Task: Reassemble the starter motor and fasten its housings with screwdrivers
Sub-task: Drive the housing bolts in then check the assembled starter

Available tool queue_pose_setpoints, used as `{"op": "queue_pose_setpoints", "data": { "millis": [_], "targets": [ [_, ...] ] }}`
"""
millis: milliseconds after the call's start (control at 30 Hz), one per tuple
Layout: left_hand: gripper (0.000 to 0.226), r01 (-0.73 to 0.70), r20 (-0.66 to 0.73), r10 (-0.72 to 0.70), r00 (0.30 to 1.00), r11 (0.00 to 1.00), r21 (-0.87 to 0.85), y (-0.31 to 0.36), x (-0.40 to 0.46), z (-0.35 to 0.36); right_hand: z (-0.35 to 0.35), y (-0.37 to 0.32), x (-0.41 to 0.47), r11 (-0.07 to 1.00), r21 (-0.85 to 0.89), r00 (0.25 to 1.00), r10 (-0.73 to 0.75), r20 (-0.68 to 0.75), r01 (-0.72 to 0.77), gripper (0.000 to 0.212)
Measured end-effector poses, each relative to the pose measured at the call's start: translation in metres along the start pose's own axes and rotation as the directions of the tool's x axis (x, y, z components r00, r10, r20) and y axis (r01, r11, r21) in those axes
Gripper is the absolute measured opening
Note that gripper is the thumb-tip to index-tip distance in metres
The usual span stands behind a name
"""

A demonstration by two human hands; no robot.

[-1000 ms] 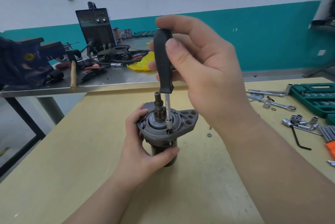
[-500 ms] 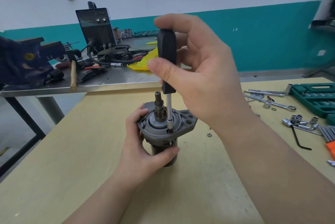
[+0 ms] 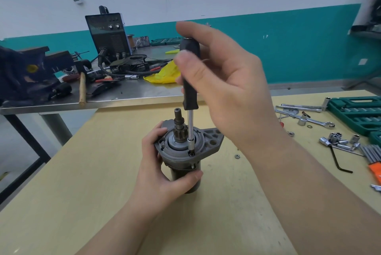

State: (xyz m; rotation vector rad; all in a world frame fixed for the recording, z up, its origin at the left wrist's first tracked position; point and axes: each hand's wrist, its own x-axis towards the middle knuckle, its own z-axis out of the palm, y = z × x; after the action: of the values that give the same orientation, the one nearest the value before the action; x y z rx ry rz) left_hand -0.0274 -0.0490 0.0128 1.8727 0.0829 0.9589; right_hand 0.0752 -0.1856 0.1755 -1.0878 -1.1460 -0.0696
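My left hand (image 3: 165,180) is nearest me, wrapped round the dark body of the motor (image 3: 185,157): thumb curled across the front at about 6 o'clock, fingers curled round the gray flange at 9 o'clock. The grip is closed on it, with no gap that I can see between palm and casing.

The motor stands upright on the table (image 3: 82,193), about mid-table and just ahead of me. Its gray end housing faces up, with a lobed mounting ear with holes pointing to 3 o'clock. The toothed pinion and shaft rise from the center. A thin wire loops round the seam below the housing.

My right hand (image 3: 226,89) is above the motor, pinching the black handle of the screwdriver (image 3: 190,98). The thumb presses across the front of the handle, the forefinger hooks over its top, and the other fingers curl loosely behind. The driver is nearly vertical, just right of the pinion, its tip seated in a screw (image 3: 191,153) at about 5 o'clock on the housing rim.

A nut (image 3: 237,156) lies on the table at 3 o'clock, near the motor. Further out that way are sockets (image 3: 335,138), a hex key (image 3: 338,160), wrenches (image 3: 315,121) and a green case (image 3: 356,114).

At 12 o'clock, beyond my table, a steel bench (image 3: 127,94) carries a welder (image 3: 108,34), a yellow bag (image 3: 162,74), a hammer (image 3: 82,87) and a dark vise (image 3: 26,71) at 10 o'clock.
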Motion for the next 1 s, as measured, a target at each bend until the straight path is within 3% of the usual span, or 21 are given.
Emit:
{"op": "queue_pose_setpoints", "data": {
  "millis": [100, 267, 367, 467, 567, 767, 1000],
  "targets": [
    [0.103, 0.003, 0.002, -0.003, 1.000, 1.000, 0.002, -0.001, 0.000, 0.000, -0.001, 0.001, -0.001, 0.996, 0.082, 0.999, 0.043, 0.013, -0.043, 0.034],
    [0.103, -0.001, 0.003, 0.001, 1.000, 1.000, 0.004, -0.001, 0.000, 0.000, 0.000, -0.001, 0.002, 0.998, -0.063, 1.000, -0.021, 0.002, 0.021, 0.037],
    [0.104, 0.001, 0.004, -0.001, 1.000, 1.000, -0.003, -0.002, 0.000, 0.000, 0.001, 0.000, 0.002, 0.999, -0.041, 1.000, -0.008, 0.025, 0.010, 0.038],
    [0.104, 0.002, -0.004, -0.002, 1.000, 1.000, -0.010, -0.002, 0.000, 0.000, -0.004, 0.003, 0.002, 0.992, 0.036, 0.981, 0.115, 0.157, -0.122, 0.063],
    [0.100, 0.005, -0.019, -0.006, 1.000, 1.000, -0.023, -0.002, 0.001, 0.001, -0.017, 0.006, 0.002, 0.968, 0.008, 0.893, 0.230, 0.387, -0.252, 0.073],
    [0.098, 0.020, -0.034, -0.021, 0.999, 0.999, -0.039, -0.004, 0.001, -0.001, -0.025, 0.015, -0.004, 0.911, -0.216, 0.717, 0.410, 0.563, -0.351, 0.049],
    [0.099, 0.010, -0.041, -0.011, 0.999, 0.999, -0.038, -0.003, 0.002, 0.000, -0.026, 0.026, -0.010, 0.879, -0.196, 0.761, 0.475, 0.443, -0.435, 0.019]
  ]
}}
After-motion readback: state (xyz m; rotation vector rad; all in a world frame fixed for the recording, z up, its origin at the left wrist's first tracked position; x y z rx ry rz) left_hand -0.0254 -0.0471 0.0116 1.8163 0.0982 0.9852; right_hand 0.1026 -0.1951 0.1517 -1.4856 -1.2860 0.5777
